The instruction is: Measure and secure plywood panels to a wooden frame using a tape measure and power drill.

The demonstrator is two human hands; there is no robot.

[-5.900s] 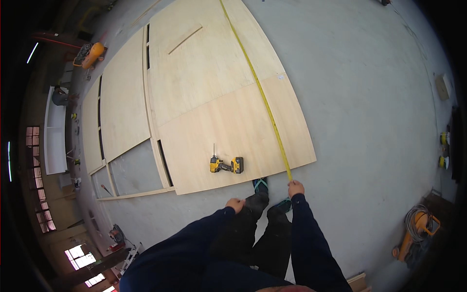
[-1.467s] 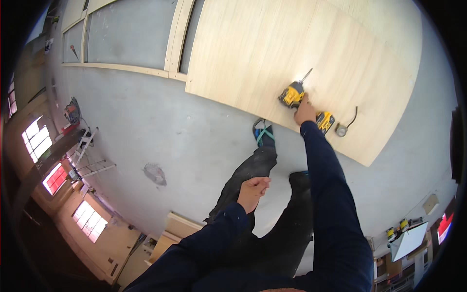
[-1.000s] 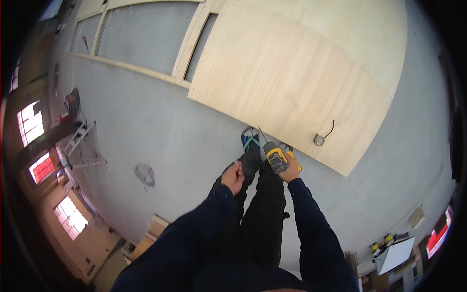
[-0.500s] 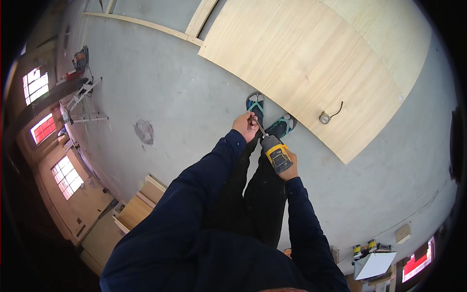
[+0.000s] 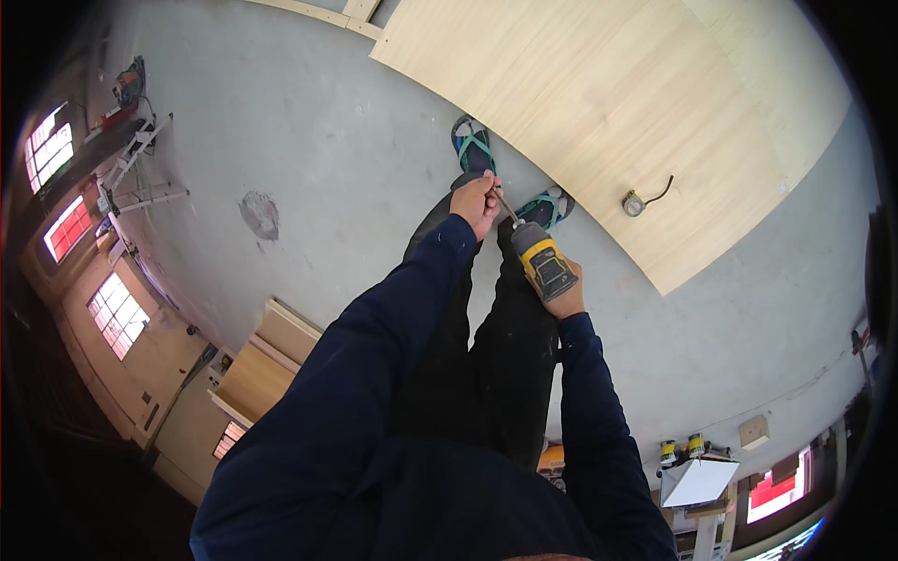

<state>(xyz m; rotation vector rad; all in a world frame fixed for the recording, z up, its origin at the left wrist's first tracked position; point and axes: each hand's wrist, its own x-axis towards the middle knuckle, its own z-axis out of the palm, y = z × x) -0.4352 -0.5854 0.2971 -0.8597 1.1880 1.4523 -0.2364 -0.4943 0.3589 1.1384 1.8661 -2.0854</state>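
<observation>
A yellow-and-black cordless drill [image 5: 544, 266] is in my right hand [image 5: 567, 297], its grip partly hidden beneath its body. The drill's long thin bit [image 5: 506, 207] points up and left toward my left hand [image 5: 476, 203]. My left fingers are pinched together at the bit's tip; whether they also hold a screw is too small to make out. Both hands are above my legs and sandalled feet. Just beyond my feet lies a large light-wood panel [image 5: 580, 122]. A tape measure [image 5: 633, 203] with a dark strap rests on the panel, right of the drill.
Wooden framing strips [image 5: 360, 14] stick out beyond the panel's left corner. At the far left stand a metal folding stand [image 5: 136, 164] and a power tool [image 5: 129, 84]. Pale boards [image 5: 271, 351] are at lower left. Yellow-labelled cans [image 5: 695, 444] stand behind a white board [image 5: 698, 481] at lower right.
My view has shifted, and one knee is now lifted near my left hand. The drill and both hands have moved slightly right; my grip on the drill is the same.
</observation>
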